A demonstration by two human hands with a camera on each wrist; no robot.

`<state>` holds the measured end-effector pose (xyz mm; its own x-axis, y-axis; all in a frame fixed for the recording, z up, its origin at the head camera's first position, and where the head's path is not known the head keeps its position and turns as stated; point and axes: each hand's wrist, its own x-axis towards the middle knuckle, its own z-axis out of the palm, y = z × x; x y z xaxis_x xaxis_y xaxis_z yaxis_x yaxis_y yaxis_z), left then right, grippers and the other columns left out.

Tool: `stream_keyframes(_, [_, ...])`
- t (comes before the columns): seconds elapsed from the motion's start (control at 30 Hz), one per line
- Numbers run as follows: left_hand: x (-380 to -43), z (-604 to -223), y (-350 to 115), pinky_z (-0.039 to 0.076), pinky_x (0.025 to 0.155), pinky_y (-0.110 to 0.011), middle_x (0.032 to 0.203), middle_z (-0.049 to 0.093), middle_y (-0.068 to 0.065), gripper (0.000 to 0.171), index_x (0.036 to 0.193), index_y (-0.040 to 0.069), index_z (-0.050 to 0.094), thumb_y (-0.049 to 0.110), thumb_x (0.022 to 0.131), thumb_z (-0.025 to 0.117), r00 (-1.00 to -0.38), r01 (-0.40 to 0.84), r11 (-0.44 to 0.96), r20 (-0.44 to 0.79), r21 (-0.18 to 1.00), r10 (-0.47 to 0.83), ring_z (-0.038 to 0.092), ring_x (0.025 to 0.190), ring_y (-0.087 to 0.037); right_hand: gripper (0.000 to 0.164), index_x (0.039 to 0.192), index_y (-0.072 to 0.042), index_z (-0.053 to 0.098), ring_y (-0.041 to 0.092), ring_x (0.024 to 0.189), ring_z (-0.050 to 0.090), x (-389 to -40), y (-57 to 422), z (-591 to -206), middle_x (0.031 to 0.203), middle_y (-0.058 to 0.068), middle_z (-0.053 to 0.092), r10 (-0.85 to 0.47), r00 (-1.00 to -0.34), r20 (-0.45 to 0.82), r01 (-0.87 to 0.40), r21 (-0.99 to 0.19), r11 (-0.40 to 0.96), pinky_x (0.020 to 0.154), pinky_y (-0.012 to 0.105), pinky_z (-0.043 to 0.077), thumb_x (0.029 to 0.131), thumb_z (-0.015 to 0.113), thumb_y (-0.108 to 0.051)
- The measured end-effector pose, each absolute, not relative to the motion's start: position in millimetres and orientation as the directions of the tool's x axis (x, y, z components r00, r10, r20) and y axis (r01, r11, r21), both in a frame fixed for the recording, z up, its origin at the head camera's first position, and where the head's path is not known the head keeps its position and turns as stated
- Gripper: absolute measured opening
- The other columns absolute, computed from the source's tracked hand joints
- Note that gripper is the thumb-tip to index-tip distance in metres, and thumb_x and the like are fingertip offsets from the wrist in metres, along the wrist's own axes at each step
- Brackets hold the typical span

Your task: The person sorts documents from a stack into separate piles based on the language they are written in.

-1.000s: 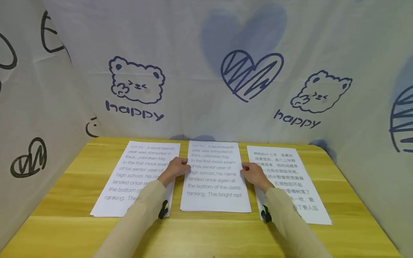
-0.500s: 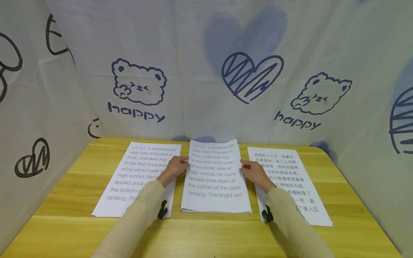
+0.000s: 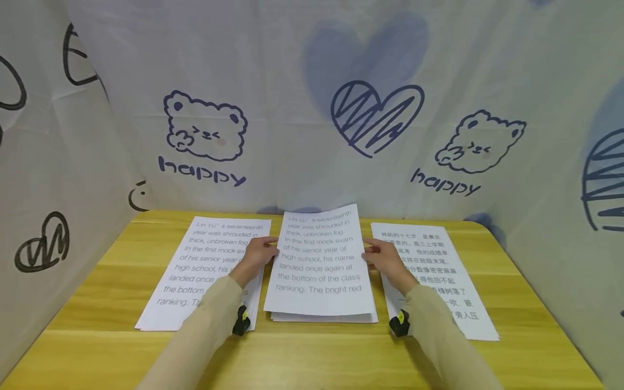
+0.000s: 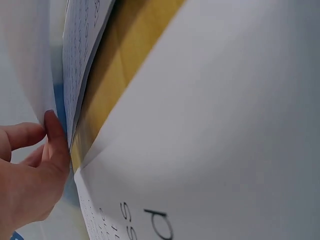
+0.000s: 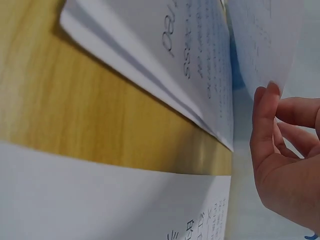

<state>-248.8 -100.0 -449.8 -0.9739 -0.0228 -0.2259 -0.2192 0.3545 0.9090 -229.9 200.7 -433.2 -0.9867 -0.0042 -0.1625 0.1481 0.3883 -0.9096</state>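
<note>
A printed sheet of paper (image 3: 319, 276) with English text is raised off the middle stack of paper (image 3: 325, 318), whose front edge shows below it. My left hand (image 3: 257, 255) pinches the sheet's left edge between thumb and finger, and my right hand (image 3: 386, 259) pinches its right edge. In the left wrist view, the left hand (image 4: 37, 172) holds the paper's edge well above the table. The right wrist view has the right hand (image 5: 285, 155) gripping the lifted sheet (image 5: 267, 42), with the stack (image 5: 145, 55) lying apart from it on the table.
To the left lies another English-text stack (image 3: 168, 317), partly under my left forearm. A stack with Chinese text (image 3: 475, 325) lies to the right, partly covered by my right arm. Behind the wooden table (image 3: 312, 357) hangs a white cloth (image 3: 287, 135) with drawings.
Both hands have raised the top sheet from the middle stack. It lay flat a second ago, then bowed upward; now its front edge sits above and slightly left of the stack.
</note>
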Motion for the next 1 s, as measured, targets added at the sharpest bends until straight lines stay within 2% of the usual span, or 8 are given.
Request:
stream_keyframes(0.23, [-243, -449, -108, 0.046, 0.095, -0.038, 0.119, 0.059, -0.022, 0.039, 0.130, -0.005, 0.055, 0.002, 0.092, 0.057, -0.972, -0.235, 0.239, -0.227, 0.942, -0.059, 0.057, 0.108, -0.031, 0.050, 0.141, 0.001, 0.046, 0.024, 0.096, 0.058, -228, 200, -433, 0.114, 0.020, 0.055, 0.012, -0.984, -0.180, 0.173, -0.923, 0.344, 0.078, 0.031, 0.054, 0.092, 0.057, 0.002])
stream_keyframes(0.43, [-240, -445, -107, 0.048, 0.093, -0.035, 0.118, 0.060, -0.019, 0.039, 0.131, -0.002, 0.056, 0.002, 0.092, 0.058, -0.969, -0.244, 0.176, -0.233, 0.954, -0.078, 0.059, 0.105, -0.027, 0.049, 0.140, 0.002, 0.047, 0.024, 0.096, 0.057, -224, 200, -433, 0.115, 0.019, 0.056, 0.038, -0.980, -0.197, 0.198, -0.921, 0.335, 0.079, 0.033, 0.053, 0.092, 0.058, 0.001])
stream_keyframes(0.73, [-230, -441, -113, 0.050, 0.090, -0.032, 0.109, 0.061, -0.013, 0.040, 0.133, 0.001, 0.056, 0.005, 0.093, 0.060, -0.981, -0.189, 0.172, -0.178, 0.967, -0.074, 0.061, 0.099, -0.022, 0.050, 0.141, 0.000, 0.047, 0.022, 0.094, 0.055, -216, 198, -425, 0.113, 0.017, 0.054, 0.048, -0.973, -0.225, 0.229, -0.928, 0.293, 0.081, 0.036, 0.053, 0.092, 0.058, -0.001])
stream_keyframes(1.0, [-221, -438, -125, 0.052, 0.086, -0.029, 0.109, 0.061, -0.013, 0.039, 0.132, -0.001, 0.056, 0.004, 0.093, 0.059, -0.982, -0.186, 0.145, -0.179, 0.972, -0.059, 0.063, 0.095, -0.020, 0.049, 0.140, 0.001, 0.047, 0.022, 0.095, 0.056, -207, 188, -425, 0.114, 0.017, 0.054, 0.028, -0.978, -0.209, 0.208, -0.933, 0.293, 0.076, 0.030, 0.054, 0.092, 0.058, -0.001])
